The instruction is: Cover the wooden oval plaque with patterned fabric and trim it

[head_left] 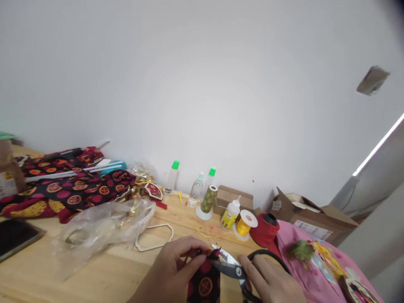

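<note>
Near the bottom middle, my left hand (176, 269) pinches the top edge of a dark cloth piece (205, 284) printed with red and orange round shapes. My right hand (273, 277) is closed around black-handled scissors (238, 271). The scissor blades point left and meet the cloth's upper edge, close beside my left fingertips. Part of the right fingers is hidden by the handles. A white object, partly covered, lies behind the blades.
Patterned cloth (75, 189), a plastic bag (104, 227) and a phone (19, 235) lie left. A cream frame (154, 237) sits centrally. Behind stand a glue bottle (230, 213), green thread (208, 200), yellow spool (244, 225) and red cone (266, 229). Pink fabric (303, 261) lies right.
</note>
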The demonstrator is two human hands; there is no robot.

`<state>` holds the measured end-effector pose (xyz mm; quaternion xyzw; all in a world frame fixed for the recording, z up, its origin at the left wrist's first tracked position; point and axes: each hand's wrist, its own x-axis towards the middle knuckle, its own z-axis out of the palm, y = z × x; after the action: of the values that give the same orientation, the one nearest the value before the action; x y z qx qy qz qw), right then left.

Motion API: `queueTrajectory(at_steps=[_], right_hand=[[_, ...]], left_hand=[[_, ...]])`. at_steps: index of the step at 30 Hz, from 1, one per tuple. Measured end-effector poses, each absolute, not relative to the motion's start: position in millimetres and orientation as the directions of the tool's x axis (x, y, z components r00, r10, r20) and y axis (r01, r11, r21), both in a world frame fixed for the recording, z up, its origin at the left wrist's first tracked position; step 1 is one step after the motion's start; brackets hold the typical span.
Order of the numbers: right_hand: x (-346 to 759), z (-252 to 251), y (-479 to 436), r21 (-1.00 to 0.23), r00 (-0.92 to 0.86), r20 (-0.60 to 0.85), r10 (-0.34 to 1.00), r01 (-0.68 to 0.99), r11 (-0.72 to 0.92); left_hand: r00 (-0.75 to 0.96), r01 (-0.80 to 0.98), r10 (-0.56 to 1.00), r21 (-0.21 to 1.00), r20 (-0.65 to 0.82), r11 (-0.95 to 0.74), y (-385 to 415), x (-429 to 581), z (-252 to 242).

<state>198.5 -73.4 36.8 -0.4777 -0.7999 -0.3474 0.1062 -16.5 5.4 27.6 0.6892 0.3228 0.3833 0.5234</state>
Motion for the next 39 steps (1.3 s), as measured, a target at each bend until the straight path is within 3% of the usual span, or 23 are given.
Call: queueTrajectory(at_steps=[15, 21, 30, 39], right_hand=[[192.8, 47.3, -72.2, 0.35, -0.526, 0.472, 0.708, 0.848, 0.397], [192.5, 47.6, -74.4, 0.36, -0.536, 0.495, 0.684, 0.843, 0.4], [196.2, 40.0, -75.2, 0.28, -0.513, 0.393, 0.763, 0.858, 0.432], [197.9, 36.8, -75.9, 0.294, -0.529, 0.374, 0.762, 0.847, 0.444]], left_hand=[[0.577, -0.076, 0.816, 0.997, 0.02, 0.029, 4.3, -15.1, 25.5], [0.587, -0.1, 0.809, 0.994, 0.023, 0.044, 5.5, -14.3, 24.9], [0.623, -0.098, 0.782, 0.99, -0.02, 0.103, 4.1, -12.2, 24.7], [0.619, -0.038, 0.784, 0.996, -0.043, 0.084, 6.1, -11.1, 18.2]])
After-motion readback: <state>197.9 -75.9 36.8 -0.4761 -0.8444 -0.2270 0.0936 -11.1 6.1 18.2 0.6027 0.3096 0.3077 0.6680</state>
